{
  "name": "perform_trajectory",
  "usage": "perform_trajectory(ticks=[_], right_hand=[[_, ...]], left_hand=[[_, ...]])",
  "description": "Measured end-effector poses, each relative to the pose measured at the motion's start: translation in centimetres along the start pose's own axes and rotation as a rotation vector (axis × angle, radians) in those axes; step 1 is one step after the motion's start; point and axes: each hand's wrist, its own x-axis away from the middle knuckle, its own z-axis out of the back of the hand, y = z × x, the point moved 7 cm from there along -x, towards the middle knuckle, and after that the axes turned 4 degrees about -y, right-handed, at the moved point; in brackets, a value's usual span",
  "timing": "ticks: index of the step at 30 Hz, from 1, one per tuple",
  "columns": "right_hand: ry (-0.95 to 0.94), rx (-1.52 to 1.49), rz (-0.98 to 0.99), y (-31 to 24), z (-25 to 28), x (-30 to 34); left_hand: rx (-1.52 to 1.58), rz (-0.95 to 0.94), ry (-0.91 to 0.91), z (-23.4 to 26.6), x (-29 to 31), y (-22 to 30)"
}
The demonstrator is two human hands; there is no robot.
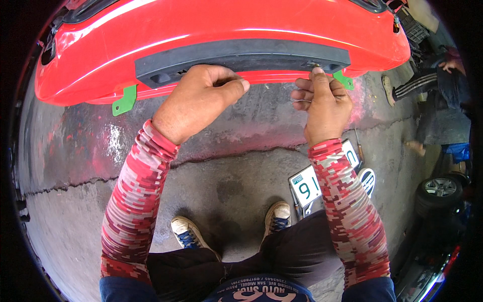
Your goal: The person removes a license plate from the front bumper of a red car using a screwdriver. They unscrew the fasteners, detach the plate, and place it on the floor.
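Observation:
A black license plate bracket (241, 54) lies along the lower part of a red car bumper (221, 25). My left hand (201, 98) is at the bracket's lower edge, left of its middle; its fingers are curled, thumb toward the right, and anything in them is hidden. Near the bracket's right end, my right hand (327, 103) is closed, thumb raised against a small metallic piece too small to name. Green metal tabs show below the bumper, one at the left (126, 100) and one behind my right hand (343, 79).
White license plates (305, 186) lie on the concrete floor by my right forearm, beside a round white-and-dark sign (367, 180) and a screwdriver (359, 151). A loose wheel (439, 190) is at the far right. Another person's striped trouser leg (415, 85) is at the upper right.

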Motion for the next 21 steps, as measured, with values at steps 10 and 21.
perform_trajectory(ticks=[10, 21], right_hand=[[-0.158, -0.335, -0.369, 2.8, -0.7, -0.8], [-0.027, -0.037, -0.061, 0.5, 0.2, -0.6]], left_hand=[[-0.029, -0.003, -0.014, 0.0, 0.0, -0.2], [-0.041, -0.054, 0.004, -1.3, -0.1, -3.2]])
